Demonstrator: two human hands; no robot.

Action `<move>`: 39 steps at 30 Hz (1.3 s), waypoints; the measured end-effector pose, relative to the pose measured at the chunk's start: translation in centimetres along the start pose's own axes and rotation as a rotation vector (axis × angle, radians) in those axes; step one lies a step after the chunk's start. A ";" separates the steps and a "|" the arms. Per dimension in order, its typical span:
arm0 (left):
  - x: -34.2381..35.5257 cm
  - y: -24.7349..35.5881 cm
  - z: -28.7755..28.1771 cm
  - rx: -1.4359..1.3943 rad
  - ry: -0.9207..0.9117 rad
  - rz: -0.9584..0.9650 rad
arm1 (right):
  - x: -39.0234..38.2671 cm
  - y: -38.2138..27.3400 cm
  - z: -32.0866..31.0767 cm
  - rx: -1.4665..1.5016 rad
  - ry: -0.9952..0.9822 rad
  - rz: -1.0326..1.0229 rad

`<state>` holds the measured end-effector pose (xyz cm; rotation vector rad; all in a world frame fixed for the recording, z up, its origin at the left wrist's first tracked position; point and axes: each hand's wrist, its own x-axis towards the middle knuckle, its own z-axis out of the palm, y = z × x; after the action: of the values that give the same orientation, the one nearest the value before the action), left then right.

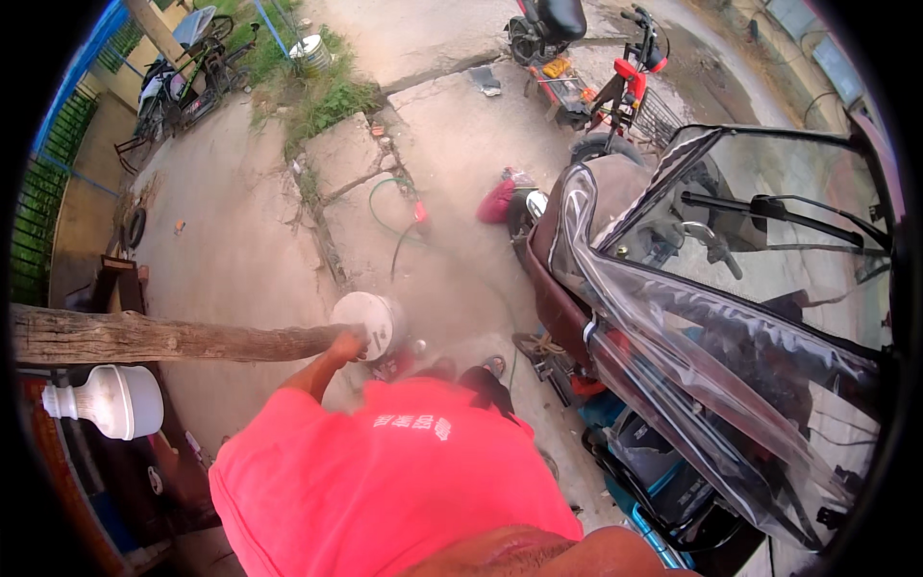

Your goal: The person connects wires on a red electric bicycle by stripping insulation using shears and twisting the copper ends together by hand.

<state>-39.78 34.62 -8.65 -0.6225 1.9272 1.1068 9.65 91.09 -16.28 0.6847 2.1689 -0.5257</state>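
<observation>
My left hand (348, 346) reaches out from the pink-red shirt (385, 481) with its fingers curled. It overlaps the lower left edge of a white round bucket (363, 321), whose flat face has a few dark marks. Whether the fingers grip the bucket's rim or something beneath it is hidden. The end of a thick wooden post (192, 338) lies right behind this hand. Under the bucket is a reddish thing, blurred and partly covered. My right hand does not show. A sandalled foot (494, 365) rests on the ground below me.
To the right stands a three-wheeler with a clear plastic canopy (692, 298). A red and black scooter (625, 87) is beyond it. Ahead, a green hose (377, 207) crosses cracked concrete beside a dark red bundle (495, 202). A white jug-shaped container (120, 402) is at left.
</observation>
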 end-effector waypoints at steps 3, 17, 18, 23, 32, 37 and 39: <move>1.0 1.0 2.2 0.026 -0.008 -0.031 | 6.3 -1.5 -5.4 0.084 0.006 0.025; 17.9 7.1 -5.0 0.280 -0.088 0.004 | 32.2 -24.3 -26.8 0.273 0.061 -0.075; 20.3 7.1 -8.2 0.375 -0.098 0.119 | 34.0 -27.1 -26.7 0.274 0.040 -0.088; 27.1 10.7 -18.0 0.175 -0.060 0.234 | 38.2 -34.4 -25.3 0.112 -0.086 -0.058; 31.5 23.6 -31.3 -0.207 0.214 -0.127 | 41.8 -47.5 -28.3 0.083 -0.138 -0.038; 35.0 25.2 -29.5 -0.333 0.105 -0.186 | 44.5 -52.0 -30.4 0.073 -0.154 0.019; 36.4 25.2 -28.5 -0.355 0.050 -0.251 | 46.1 -53.3 -30.7 0.034 -0.186 0.028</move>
<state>-89.71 21.48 -19.03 -1.0637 1.6472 1.2879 -65.89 81.26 -26.17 0.6567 1.9789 -0.5890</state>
